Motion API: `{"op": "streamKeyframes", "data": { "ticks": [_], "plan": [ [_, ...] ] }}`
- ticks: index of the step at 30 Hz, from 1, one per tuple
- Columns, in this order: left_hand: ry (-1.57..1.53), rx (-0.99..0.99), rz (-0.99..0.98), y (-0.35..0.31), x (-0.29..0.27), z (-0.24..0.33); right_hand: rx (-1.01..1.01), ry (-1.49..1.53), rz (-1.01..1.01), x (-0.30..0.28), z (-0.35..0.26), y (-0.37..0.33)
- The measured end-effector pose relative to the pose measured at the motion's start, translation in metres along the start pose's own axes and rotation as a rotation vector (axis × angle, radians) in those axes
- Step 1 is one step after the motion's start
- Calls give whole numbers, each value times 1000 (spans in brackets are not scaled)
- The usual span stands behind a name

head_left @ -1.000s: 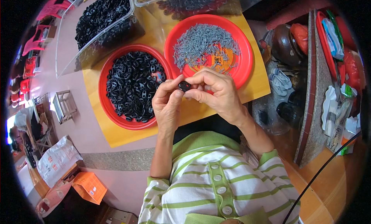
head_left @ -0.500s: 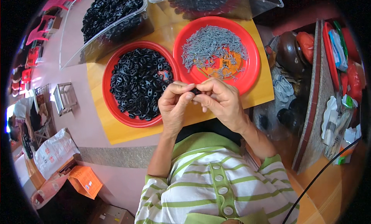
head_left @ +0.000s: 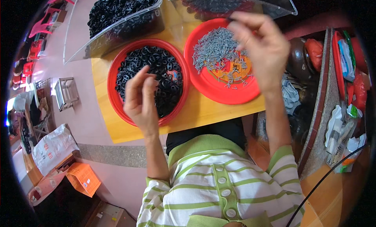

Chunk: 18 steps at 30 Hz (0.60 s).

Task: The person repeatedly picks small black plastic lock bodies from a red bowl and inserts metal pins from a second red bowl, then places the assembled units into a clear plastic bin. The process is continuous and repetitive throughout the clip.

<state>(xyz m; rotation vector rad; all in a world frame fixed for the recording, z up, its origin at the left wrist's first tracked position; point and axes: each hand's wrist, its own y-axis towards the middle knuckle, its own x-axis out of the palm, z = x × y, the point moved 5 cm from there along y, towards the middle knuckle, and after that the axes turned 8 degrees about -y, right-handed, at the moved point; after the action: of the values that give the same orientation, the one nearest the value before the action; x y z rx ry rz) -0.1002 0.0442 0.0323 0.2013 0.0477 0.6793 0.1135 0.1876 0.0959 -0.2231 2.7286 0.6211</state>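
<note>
The left hand has its grip apart over small black oval plastic pieces in a round red basin, while the right hand, grip too blurred to tell, might scatter silver metal screws by knocking their round red dish.

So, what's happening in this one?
A person in a green-and-white striped shirt is working bare-handed over a yellow board. Their left hand, open, is over a round red plastic tray heaped with small black plastic pieces. Their right hand, blurred, is raised over the right side of a round red plastic plate holding small grey metal screws; whether it grips anything can't be made out. The hands are apart.
</note>
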Motion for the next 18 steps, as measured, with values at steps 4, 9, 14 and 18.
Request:
{"op": "streamKeyframes", "data": {
  "ticks": [4,9,14,18],
  "plan": [
    [127,177,84,4,-18,30,-131,-144,172,-30,0,49],
    [-928,720,-566,-46,-11,159,-136,-180,135,-6,-13,30],
    [-1060,694,-1121,-63,2,213,-204,-207,-226,52,10,-34],
    [-1008,713,-1137,-72,-3,215,-111,-149,-385,81,9,-64]
  ]
}}
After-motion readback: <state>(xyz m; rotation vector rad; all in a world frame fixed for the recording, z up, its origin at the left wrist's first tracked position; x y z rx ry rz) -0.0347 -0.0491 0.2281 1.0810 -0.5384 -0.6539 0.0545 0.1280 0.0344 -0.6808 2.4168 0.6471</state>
